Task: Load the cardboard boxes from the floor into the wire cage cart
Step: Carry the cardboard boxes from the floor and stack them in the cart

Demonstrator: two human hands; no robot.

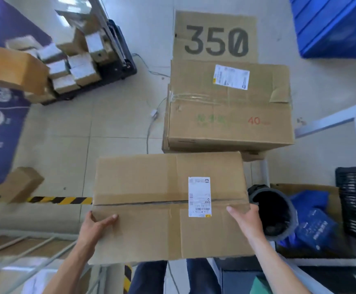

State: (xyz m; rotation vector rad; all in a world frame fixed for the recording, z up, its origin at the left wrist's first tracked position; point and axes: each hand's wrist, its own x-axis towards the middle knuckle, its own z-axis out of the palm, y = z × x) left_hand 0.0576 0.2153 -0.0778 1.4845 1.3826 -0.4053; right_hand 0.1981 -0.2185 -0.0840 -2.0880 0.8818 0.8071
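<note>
Hands (97,224) (246,219) gripping taped box (168,187), bin (272,211) alongside

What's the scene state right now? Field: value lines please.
held box: taped shut, white label on top, carried between both grips
left grip: holds the near left edge, thumb on top
right grip: holds the right edge, thumb on top
wire cart: lower left, beside the held box
not yet loaded: large box marked 40, straight ahead
behind it: flat cardboard marked 350

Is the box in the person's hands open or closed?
Closed. The held box has both top flaps folded flat, meeting along a seam, with a white label stuck across it.
</note>
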